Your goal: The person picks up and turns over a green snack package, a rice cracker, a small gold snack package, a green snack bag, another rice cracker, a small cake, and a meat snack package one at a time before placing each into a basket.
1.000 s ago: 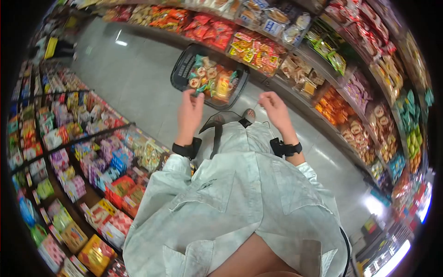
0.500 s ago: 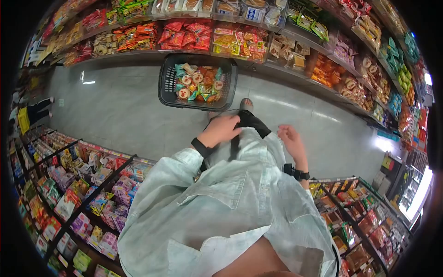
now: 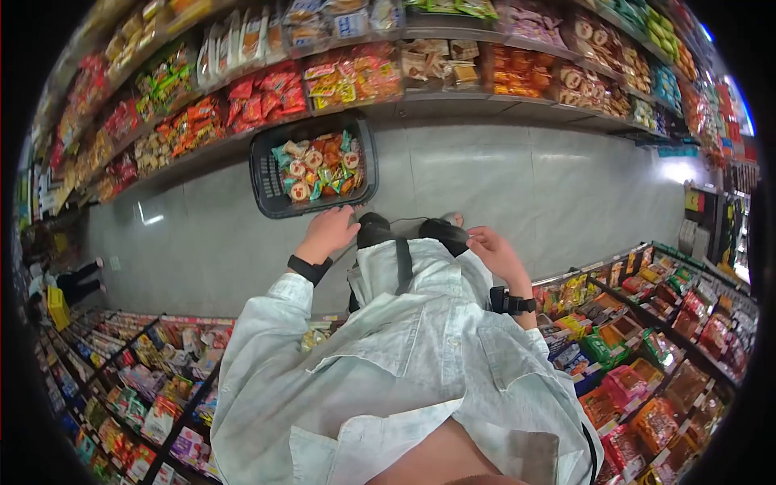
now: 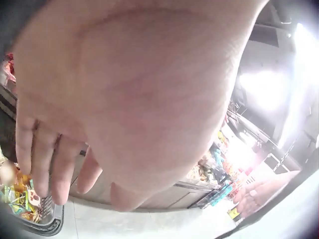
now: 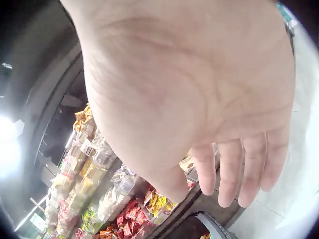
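Note:
In the head view a dark basket (image 3: 259,174) stands on the floor against the shelf, holding many small wrapped snacks (image 3: 319,168). My left hand (image 3: 330,233) is just below the basket's near edge, fingers relaxed and empty; whether it touches the rim I cannot tell. My right hand (image 3: 495,250) hangs at the right of my body, its fingers loosely bent around nothing. The left wrist view shows the left palm (image 4: 134,99) with fingers extended, the basket (image 4: 57,221) beyond them. The right palm (image 5: 189,89) is bare, with part of the basket (image 5: 209,226) below.
Shelf bins of packaged snacks (image 3: 352,77) run along the far side. Grey floor (image 3: 485,174) lies between them and the low displays at left (image 3: 153,388) and right (image 3: 647,356). Another person's legs (image 3: 81,279) show at far left.
The view has turned, and the basket sits farther left in it. My left hand has moved from in front of my body to near the basket's lower edge. The right hand remains at the right, empty.

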`<act>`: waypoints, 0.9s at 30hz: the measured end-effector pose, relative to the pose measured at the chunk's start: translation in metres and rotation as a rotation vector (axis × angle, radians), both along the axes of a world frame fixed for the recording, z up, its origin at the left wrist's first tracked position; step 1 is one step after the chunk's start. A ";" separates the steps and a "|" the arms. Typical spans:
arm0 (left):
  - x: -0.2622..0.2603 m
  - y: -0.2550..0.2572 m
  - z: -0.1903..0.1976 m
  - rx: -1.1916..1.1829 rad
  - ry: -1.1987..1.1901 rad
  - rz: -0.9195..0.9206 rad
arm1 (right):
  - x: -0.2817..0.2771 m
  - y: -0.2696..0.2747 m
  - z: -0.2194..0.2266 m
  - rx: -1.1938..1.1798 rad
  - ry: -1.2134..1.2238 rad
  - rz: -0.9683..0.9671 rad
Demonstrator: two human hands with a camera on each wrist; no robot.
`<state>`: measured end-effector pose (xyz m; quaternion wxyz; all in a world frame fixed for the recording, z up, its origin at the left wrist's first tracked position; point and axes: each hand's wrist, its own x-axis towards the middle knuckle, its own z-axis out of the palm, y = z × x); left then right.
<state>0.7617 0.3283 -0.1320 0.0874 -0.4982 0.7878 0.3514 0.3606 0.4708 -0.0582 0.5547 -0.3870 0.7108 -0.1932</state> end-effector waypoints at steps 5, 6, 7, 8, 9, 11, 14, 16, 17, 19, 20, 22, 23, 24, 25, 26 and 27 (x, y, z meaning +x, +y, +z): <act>-0.085 -0.009 0.030 0.018 -0.012 0.062 | -0.072 0.038 -0.048 -0.082 0.045 -0.168; -0.105 -0.008 0.033 0.039 -0.041 0.043 | -0.092 0.055 -0.077 -0.070 -0.049 -0.357; -0.133 -0.002 0.043 0.094 0.004 0.029 | -0.112 0.079 -0.122 -0.058 -0.151 -0.549; -0.154 0.007 0.026 0.067 -0.026 -0.055 | -0.129 0.102 -0.160 -0.047 -0.259 -0.739; -0.181 0.018 0.016 0.042 0.023 -0.133 | -0.141 0.127 -0.183 0.067 -0.285 -0.931; -0.250 0.043 0.021 -0.013 0.109 -0.324 | -0.167 0.184 -0.235 0.265 -0.347 -1.257; -0.352 0.078 0.069 0.020 0.290 -0.717 | -0.202 0.323 -0.339 0.491 -0.765 -1.127; -0.400 0.087 0.082 0.081 0.298 -0.924 | -0.185 0.330 -0.306 0.121 -0.903 -1.314; -0.418 0.090 0.079 0.085 0.298 -1.019 | -0.180 0.320 -0.263 0.093 -0.589 -1.232; -0.448 0.090 0.076 0.096 0.250 -1.155 | -0.169 0.328 -0.250 0.059 -0.525 -1.359; -0.460 0.089 0.074 0.084 0.194 -1.190 | -0.162 0.339 -0.247 0.032 -0.526 -1.425; -0.481 0.087 0.067 0.059 0.083 -1.261 | -0.135 0.356 -0.258 0.036 -0.444 -1.545; -0.491 0.086 0.065 0.069 0.089 -1.267 | -0.121 0.365 -0.269 0.038 -0.401 -1.601; -0.501 0.088 0.062 0.080 0.093 -1.278 | -0.108 0.372 -0.277 0.062 -0.478 -1.630; -0.509 0.089 0.060 0.090 0.096 -1.285 | -0.077 0.392 -0.324 0.161 -0.273 -1.420; -0.515 0.090 0.058 0.103 0.096 -1.289 | -0.048 0.410 -0.368 0.263 -0.065 -1.212; -0.521 0.089 0.053 0.146 0.105 -1.288 | -0.039 0.408 -0.365 0.365 0.020 -1.059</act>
